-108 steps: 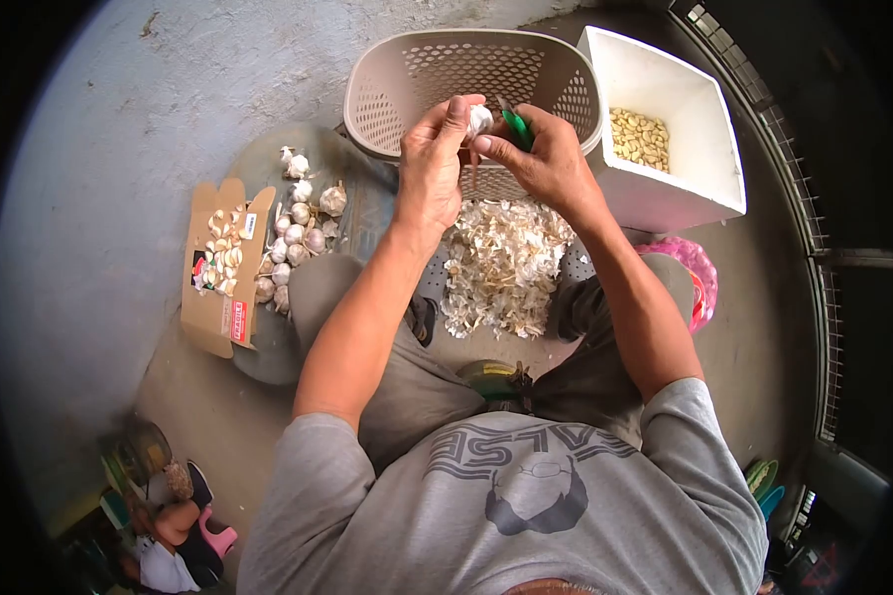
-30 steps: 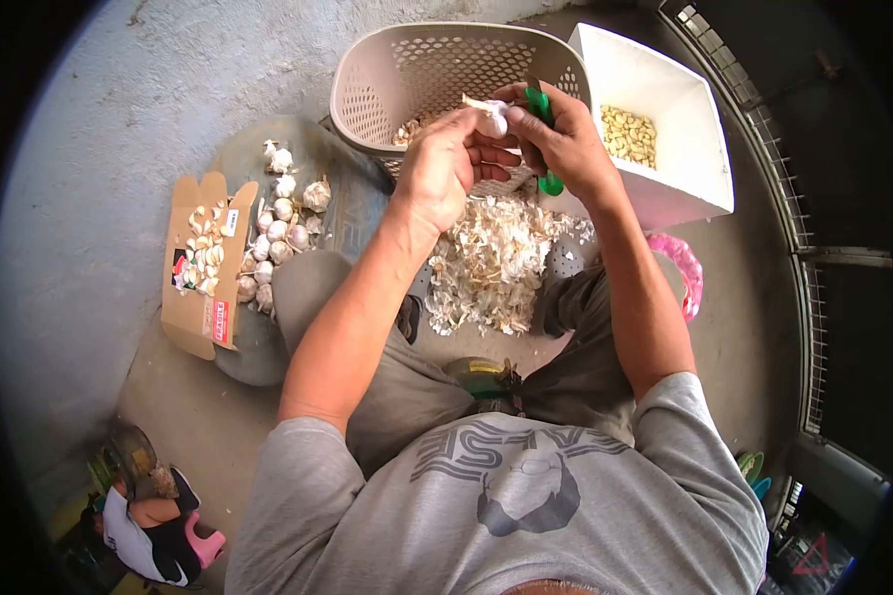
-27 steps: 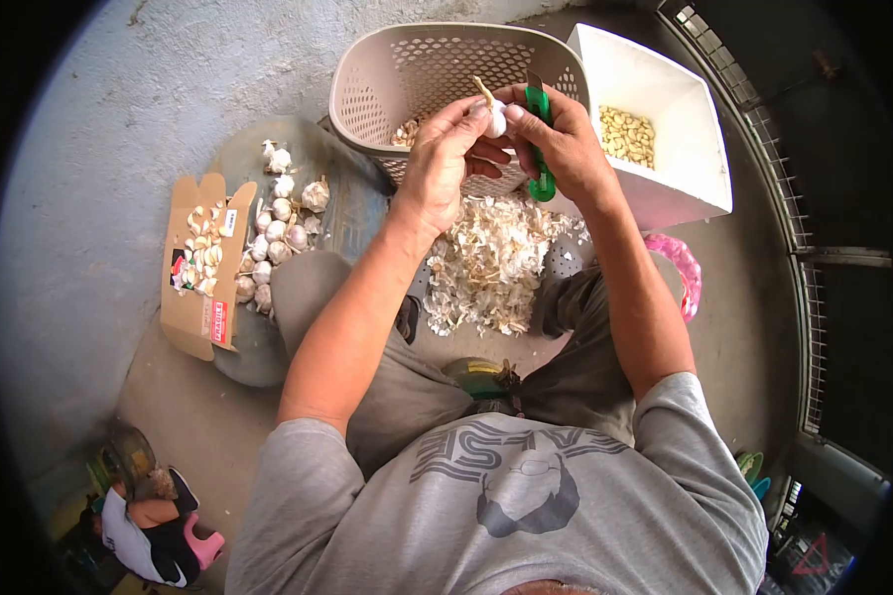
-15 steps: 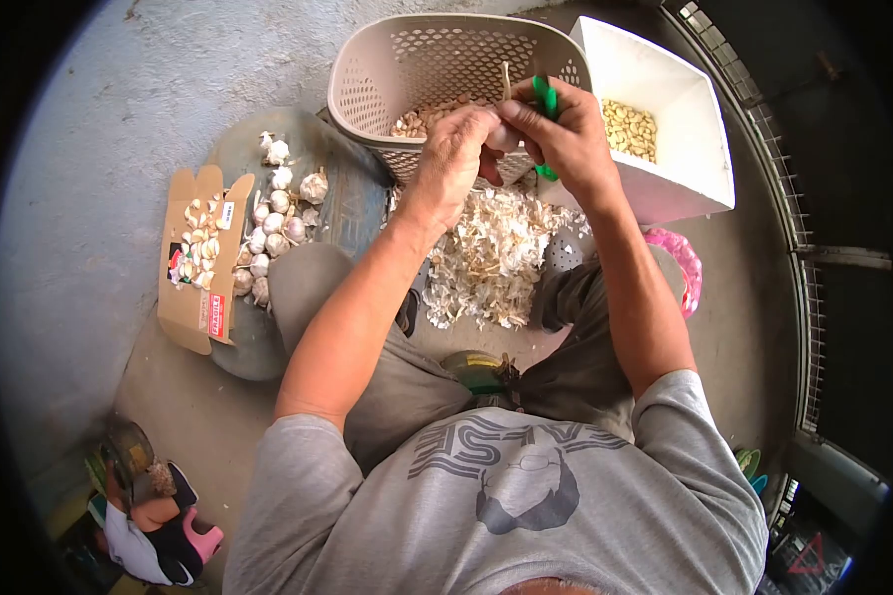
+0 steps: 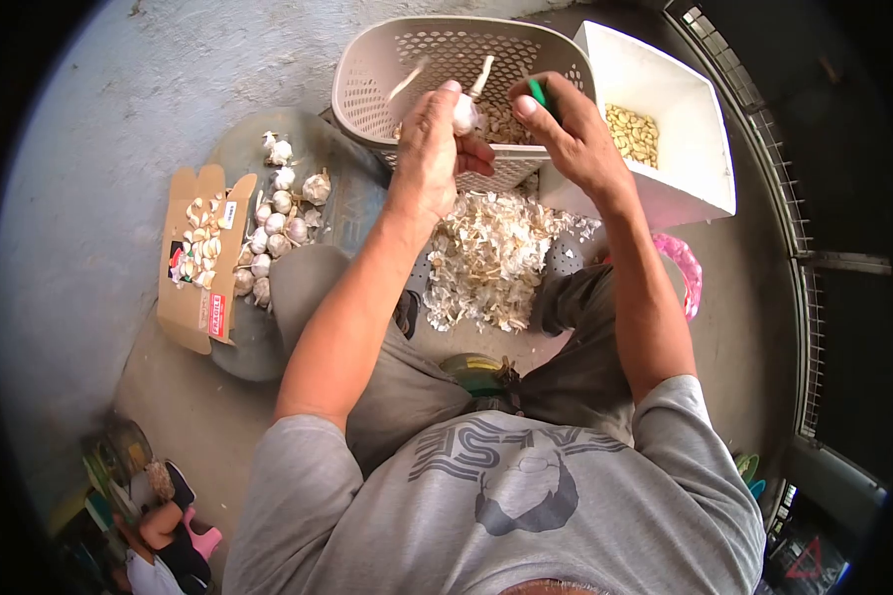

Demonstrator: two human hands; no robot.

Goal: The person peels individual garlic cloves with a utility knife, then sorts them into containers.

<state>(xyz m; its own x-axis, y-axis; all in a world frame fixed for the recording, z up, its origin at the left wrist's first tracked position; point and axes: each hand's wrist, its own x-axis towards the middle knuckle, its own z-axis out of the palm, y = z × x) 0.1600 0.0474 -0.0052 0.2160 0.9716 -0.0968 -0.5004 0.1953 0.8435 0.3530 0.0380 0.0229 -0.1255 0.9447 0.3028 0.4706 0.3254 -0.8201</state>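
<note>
My left hand (image 5: pixel 425 164) is closed around a garlic bulb (image 5: pixel 464 117) with a pale stem sticking up, over the front rim of a perforated basket (image 5: pixel 367 84). Just to the right, my right hand (image 5: pixel 583 144) grips a green-handled tool (image 5: pixel 538 92); its working end cannot be made out. Both hands are apart. A pale blurred sliver (image 5: pixel 408 77) shows against the basket's inner wall, left of the bulb. Inside the basket lie loose garlic cloves (image 5: pixel 501 124).
A white box (image 5: pixel 670 94) with peeled cloves (image 5: pixel 633 134) stands at right. Garlic skins (image 5: pixel 491 263) are heaped between my feet. At left, several whole bulbs (image 5: pixel 280 223) lie on a grey surface beside cardboard (image 5: pixel 193 322) bearing cloves. Another person (image 5: pixel 164 526) is at lower left.
My hands have drawn apart, the left moving left with the bulb and the right moving slightly right with the green tool. The blurred sliver has appeared over the basket.
</note>
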